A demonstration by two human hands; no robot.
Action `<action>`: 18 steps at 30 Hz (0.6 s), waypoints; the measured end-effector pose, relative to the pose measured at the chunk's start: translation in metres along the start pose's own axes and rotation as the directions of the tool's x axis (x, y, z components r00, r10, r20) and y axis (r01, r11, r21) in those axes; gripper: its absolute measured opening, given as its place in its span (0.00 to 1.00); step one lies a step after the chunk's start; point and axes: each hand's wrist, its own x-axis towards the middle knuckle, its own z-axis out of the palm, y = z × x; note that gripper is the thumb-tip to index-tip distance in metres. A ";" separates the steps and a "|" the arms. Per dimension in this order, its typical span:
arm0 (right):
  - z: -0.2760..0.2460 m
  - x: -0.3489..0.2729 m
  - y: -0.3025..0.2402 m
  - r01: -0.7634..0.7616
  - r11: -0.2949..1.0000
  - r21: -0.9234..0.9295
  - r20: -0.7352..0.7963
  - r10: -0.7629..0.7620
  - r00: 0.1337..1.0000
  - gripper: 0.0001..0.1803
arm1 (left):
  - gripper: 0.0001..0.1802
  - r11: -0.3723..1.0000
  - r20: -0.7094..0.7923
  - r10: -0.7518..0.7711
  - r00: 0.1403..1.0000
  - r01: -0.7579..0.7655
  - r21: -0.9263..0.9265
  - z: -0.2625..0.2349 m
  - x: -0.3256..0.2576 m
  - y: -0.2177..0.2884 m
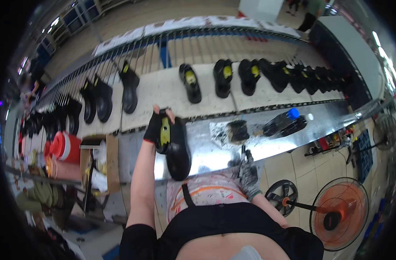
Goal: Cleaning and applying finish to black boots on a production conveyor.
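**Black shoe in left hand, above near part of tabletop**

Nearest: right hand [249, 175], in a mottled grey glove, sits at the front edge of the metal tabletop [202, 141]. Fingers curled around a thin dark stick [243, 150]; its kind cannot be told. To the right, an orange fan [339, 212] stands over the tiled floor.

Left hand [154, 128], in a black glove with bare fingertips, grips a black shoe [179, 151] by its upper end. Toe points toward the person; yellow shows at the opening. Contact between shoe and tabletop: cannot tell.

Further in, on the tabletop: a dark pad [238, 131] beside a stained white sheet [217, 131]; right of these, a blue-capped bottle [277, 124] and a white-capped bottle [296, 125], both lying tilted in view. At left, a cardboard box [114, 162] next to a red jug [64, 145].

Beyond: a pale belt [157, 93] carrying more black shoes [190, 84] in a row.
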 end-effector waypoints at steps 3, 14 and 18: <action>0.010 -0.002 -0.012 0.086 0.988 -0.125 -0.018 -0.089 0.996 0.30 | 0.49 0.936 0.116 0.350 0.930 -0.350 -0.015 0.034 -0.013 0.039; 0.043 -0.019 -0.088 0.134 0.895 -0.425 0.363 0.033 0.931 0.14 | 0.53 0.888 0.359 0.438 0.824 -0.459 -0.031 0.073 -0.047 0.065; 0.071 -0.013 -0.129 0.722 0.406 -0.561 0.692 -0.249 0.678 0.14 | 0.52 0.910 0.338 0.393 0.855 -0.415 -0.009 0.088 -0.049 0.074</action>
